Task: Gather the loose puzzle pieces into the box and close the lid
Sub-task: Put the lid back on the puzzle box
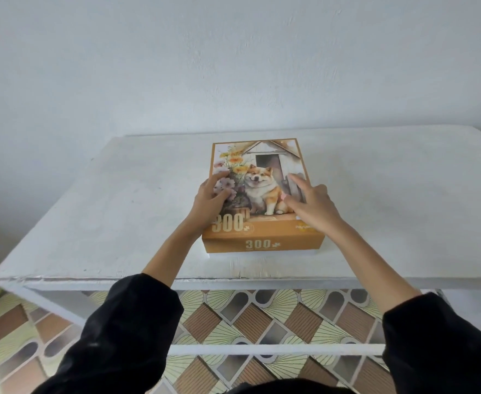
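Orange cardboard puzzle box point(262, 191): light and stiff, I judge, though its lid point(264, 237) would dent under a hard push, so I'd take it by the two long sides. It shows a smiling dog, a kennel, flowers and "300". It sits mid-desk point(119, 209), lid on, with a white base strip showing below. My left hand point(209, 199) and right hand point(310, 204) rest flat on top, fingers point(299, 182) straight and relaxed, gripping nothing.
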{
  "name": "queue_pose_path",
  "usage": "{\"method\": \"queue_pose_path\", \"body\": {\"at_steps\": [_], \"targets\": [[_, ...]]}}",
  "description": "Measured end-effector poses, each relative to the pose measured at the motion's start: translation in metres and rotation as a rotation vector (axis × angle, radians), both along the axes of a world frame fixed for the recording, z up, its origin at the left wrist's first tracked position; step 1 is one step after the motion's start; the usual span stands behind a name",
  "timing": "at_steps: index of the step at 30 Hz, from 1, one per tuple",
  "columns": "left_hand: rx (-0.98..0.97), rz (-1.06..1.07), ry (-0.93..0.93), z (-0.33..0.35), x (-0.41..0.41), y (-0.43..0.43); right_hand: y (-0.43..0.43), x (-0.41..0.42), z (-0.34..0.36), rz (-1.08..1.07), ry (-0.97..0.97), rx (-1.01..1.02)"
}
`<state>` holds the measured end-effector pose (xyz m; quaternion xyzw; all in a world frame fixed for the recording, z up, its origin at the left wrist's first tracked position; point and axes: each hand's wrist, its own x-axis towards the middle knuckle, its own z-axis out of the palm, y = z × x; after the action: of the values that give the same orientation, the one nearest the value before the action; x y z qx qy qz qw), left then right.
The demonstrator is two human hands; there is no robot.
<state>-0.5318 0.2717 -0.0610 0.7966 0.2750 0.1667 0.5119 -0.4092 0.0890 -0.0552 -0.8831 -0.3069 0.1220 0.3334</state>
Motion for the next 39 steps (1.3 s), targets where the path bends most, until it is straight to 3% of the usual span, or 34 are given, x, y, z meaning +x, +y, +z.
{"method": "queue_pose_path", "body": {"at_steps": [7, 11, 17, 24, 39], "targets": [[0.577, -0.078, 0.236, -0.021, 0.009, 0.005, 0.006, 0.000, -0.021, 0.030, -0.098, -0.081], [0.503, -0.054, 0.168, -0.026, 0.008, 0.002, 0.007, 0.001, -0.025, 0.052, -0.115, -0.089], [0.540, -0.122, 0.226, -0.014, 0.014, 0.001, 0.012, 0.015, -0.022, 0.064, -0.118, -0.091], [0.641, -0.107, 0.392, -0.011, 0.039, 0.007, 0.034, 0.036, -0.017, 0.153, -0.212, -0.166], [0.838, -0.111, 0.394, -0.018, 0.031, -0.005, 0.025, 0.028, -0.027, 0.145, -0.244, -0.176]]}}
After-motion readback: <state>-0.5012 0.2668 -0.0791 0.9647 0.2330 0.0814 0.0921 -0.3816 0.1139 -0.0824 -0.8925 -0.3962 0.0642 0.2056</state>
